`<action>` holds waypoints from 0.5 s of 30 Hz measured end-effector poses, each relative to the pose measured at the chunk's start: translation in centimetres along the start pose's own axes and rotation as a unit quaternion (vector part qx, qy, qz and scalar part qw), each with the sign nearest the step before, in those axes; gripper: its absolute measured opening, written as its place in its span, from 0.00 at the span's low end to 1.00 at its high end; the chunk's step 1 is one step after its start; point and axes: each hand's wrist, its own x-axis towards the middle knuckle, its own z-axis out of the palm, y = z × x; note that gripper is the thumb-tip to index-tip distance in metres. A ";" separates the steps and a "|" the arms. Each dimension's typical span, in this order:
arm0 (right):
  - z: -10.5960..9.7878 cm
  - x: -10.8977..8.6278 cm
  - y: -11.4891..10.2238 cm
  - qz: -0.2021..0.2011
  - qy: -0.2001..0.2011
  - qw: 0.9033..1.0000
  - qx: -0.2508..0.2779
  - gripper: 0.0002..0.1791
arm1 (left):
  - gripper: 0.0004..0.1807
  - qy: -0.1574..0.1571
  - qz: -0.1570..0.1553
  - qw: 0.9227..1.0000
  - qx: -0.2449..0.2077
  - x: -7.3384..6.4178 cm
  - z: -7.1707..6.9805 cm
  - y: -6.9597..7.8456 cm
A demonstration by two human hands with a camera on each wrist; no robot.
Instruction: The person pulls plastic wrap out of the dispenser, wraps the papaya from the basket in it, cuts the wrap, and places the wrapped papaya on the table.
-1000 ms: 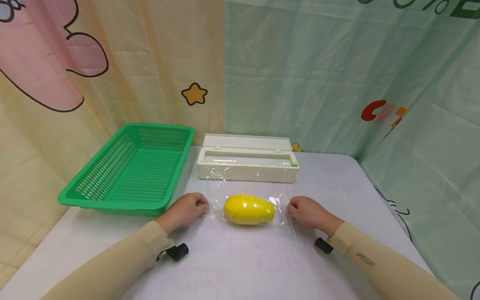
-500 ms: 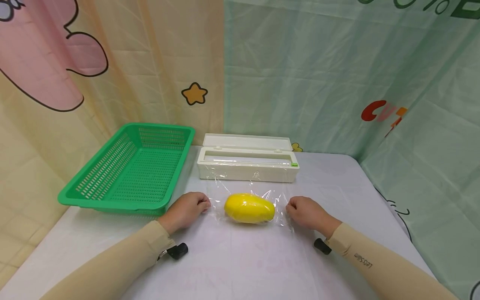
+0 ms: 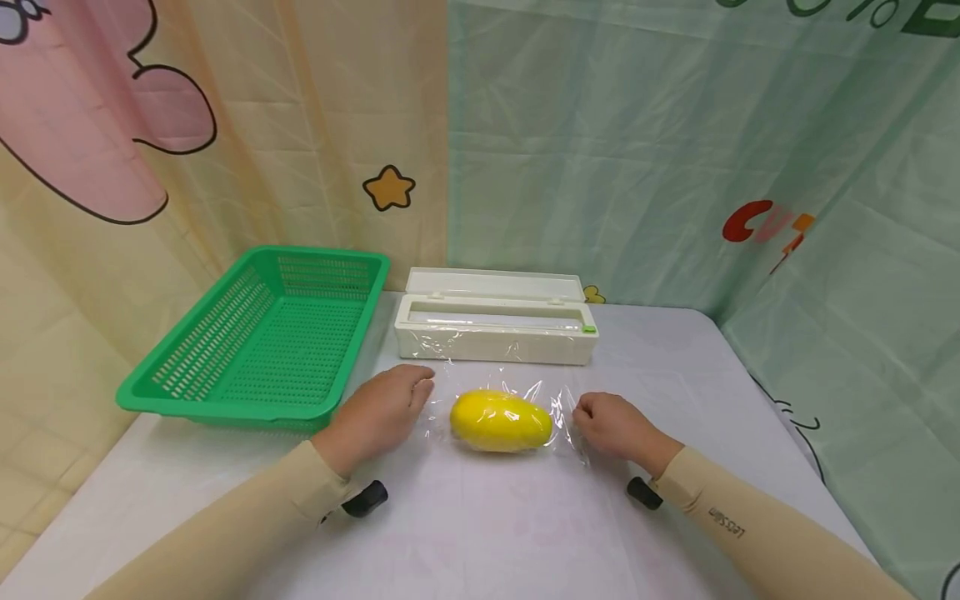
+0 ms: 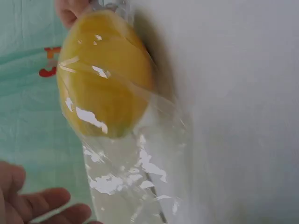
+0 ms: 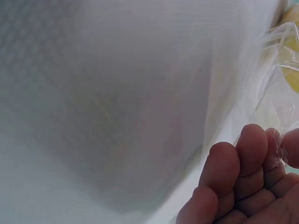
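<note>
A yellow oblong fruit (image 3: 501, 421) lies on the white table under clear cling film (image 3: 564, 415), whose loose ends stick out at both sides. In the left wrist view the film (image 4: 117, 179) stretches, wrinkled and shiny, from the fruit (image 4: 105, 74). My left hand (image 3: 381, 412) is just left of the film, its fingers spread apart with nothing between them; its fingers (image 4: 49, 200) also show in the left wrist view. My right hand (image 3: 618, 427) pinches the film's right end between thumb and finger, seen closer in the right wrist view, where the hand (image 5: 247, 182) has curled fingers.
Behind the fruit stands a white cling film dispenser (image 3: 495, 346) with its lid raised and a green slider at its right end. A green plastic basket (image 3: 225, 411) stands at the left. Printed curtains (image 3: 585, 167) hang behind the table.
My left hand has let go of the film's left end, moved slightly away from me and straightened its fingers. The right hand stays in place, gripping the film.
</note>
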 end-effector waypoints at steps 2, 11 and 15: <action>0.0 0.0 -0.1 -0.001 0.000 1.000 -0.002 0.13 | 0.30 -0.009 0.052 0.999 0.012 -0.4 0.2 0.8; -0.4 -0.1 0.0 -0.003 -0.005 1.000 0.000 0.12 | 0.46 -0.049 0.087 0.993 0.067 -0.4 2.7 0.3; -0.9 -0.7 0.2 -0.013 0.041 0.999 0.017 0.12 | 0.43 -0.037 0.084 0.994 0.060 -0.3 2.9 0.0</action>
